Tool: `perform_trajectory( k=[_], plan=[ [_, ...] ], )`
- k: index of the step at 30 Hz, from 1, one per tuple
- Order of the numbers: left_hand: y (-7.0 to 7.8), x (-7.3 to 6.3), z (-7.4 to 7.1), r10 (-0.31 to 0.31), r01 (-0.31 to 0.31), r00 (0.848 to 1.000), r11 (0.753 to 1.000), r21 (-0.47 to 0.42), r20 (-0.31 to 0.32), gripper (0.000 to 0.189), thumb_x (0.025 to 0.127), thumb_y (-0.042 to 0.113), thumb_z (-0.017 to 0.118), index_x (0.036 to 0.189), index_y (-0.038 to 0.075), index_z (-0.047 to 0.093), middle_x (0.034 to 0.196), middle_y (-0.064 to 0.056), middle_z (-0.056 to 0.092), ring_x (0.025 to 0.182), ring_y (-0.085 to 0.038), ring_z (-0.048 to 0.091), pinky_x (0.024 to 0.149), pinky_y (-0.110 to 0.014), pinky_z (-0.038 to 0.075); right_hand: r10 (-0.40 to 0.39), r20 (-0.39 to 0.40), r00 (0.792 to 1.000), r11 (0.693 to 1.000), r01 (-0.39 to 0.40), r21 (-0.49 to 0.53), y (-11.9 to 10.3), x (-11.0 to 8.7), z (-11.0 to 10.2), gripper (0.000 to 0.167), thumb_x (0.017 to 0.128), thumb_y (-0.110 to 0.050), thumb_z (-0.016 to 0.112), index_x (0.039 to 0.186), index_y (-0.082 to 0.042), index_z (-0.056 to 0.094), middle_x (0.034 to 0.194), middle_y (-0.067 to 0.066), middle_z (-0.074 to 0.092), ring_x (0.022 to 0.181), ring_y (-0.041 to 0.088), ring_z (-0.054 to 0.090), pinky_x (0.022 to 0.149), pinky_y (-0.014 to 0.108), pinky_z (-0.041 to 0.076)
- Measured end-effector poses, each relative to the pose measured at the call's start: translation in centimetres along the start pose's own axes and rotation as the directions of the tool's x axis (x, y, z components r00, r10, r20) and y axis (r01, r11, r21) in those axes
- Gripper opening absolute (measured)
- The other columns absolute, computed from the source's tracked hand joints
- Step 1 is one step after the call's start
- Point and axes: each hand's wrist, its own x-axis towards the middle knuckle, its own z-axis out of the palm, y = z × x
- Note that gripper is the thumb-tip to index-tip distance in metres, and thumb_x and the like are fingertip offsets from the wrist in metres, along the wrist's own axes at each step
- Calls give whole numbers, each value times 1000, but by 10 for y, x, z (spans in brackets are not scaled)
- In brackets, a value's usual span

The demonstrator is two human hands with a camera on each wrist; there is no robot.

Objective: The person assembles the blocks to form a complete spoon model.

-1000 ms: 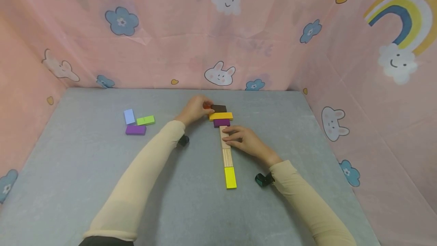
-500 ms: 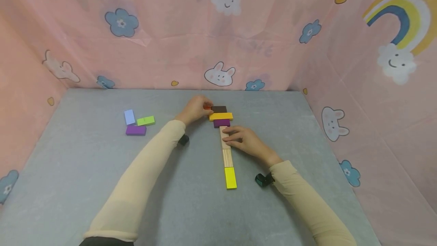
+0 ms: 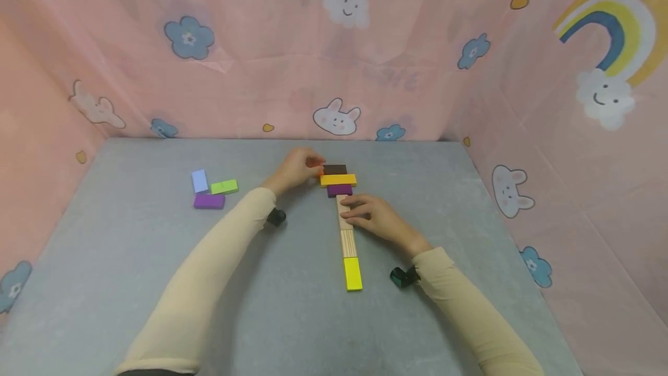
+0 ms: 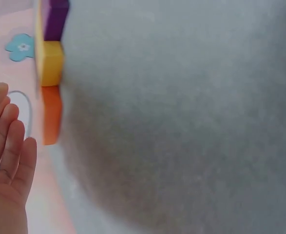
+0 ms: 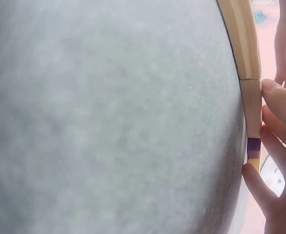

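My left hand (image 3: 297, 170) is at the left end of a dark brown block (image 3: 335, 169), fingertips beside an orange block (image 4: 52, 117). In the left wrist view its fingers stand apart from that block, gripping nothing. Nearer lie an orange-yellow block (image 3: 338, 180) and a dark purple block (image 3: 340, 190), flat and side by side. From the purple one a column runs toward me: a pale wooden block (image 3: 344, 223), a striped wooden block (image 3: 348, 243) and a bright yellow block (image 3: 353, 274). My right hand (image 3: 381, 217) rests its fingertips on the pale wooden block.
At the left of the grey table (image 3: 130, 283) lie a light blue block (image 3: 199, 181), a green block (image 3: 224, 186) and a purple block (image 3: 209, 201). Pink patterned cloth (image 3: 250, 74) stands behind the table and at its sides.
My left hand has drawn slightly left, away from the dark brown block. The right hand keeps its place on the pale wooden block. The view has tipped up a little.
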Motion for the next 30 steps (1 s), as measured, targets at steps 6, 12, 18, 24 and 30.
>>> perform_trajectory(
  k=[6, 12, 18, 24, 30],
  plan=[
    [6, -15, -20, -10, 9, 1000, 999, -39, -28, 29, 97, 20, 62, 122, 8, 68, 122, -9, 67, 112, -25, 57, 101, -43, 50, 3, 5, 1000, 1000, -3, 14, -2, 0, 0, 24, 89, -23, 73, 113, -19, 76, 134, -2, 65, 130, 23, 57, 112, 47, 45],
    [4, -35, -51, -3, 2, 997, 1000, -13, -78, 29, 95, 16, 62, 122, 6, 67, 123, -13, 67, 112, -27, 57, 101, -43, 50, 2, -7, 1000, 1000, -2, 22, -1, 0, 0, 24, 89, -21, 73, 112, -18, 76, 133, -1, 65, 129, 23, 57, 111, 46, 45],
    [-15, -61, -85, 14, -14, 993, 1000, -1, -120, 29, 92, 11, 66, 119, 1, 68, 120, -20, 66, 111, -33, 59, 100, -48, 50, -10, -15, 1000, 1000, 10, 16, -1, -1, 0, 23, 89, -22, 73, 112, -17, 77, 133, 0, 65, 128, 24, 58, 111, 46, 46],
    [-44, -92, -113, -27, 31, 994, 999, 40, -107, 33, 93, 12, 66, 124, 0, 65, 125, -21, 65, 117, -37, 58, 103, -53, 46, -4, -15, 1000, 1000, 5, 20, -1, -1, 0, 24, 89, -22, 73, 112, -18, 77, 133, -1, 65, 128, 23, 58, 111, 47, 46],
    [-75, -121, -135, -46, 55, 991, 996, 71, -125, 36, 91, 10, 68, 125, -2, 62, 127, -25, 63, 119, -42, 55, 102, -58, 44, -1, -4, 1000, 1000, 1, 19, -1, -2, 0, 24, 90, -23, 73, 113, -19, 76, 134, -2, 64, 129, 23, 57, 111, 46, 46]
  ],
)
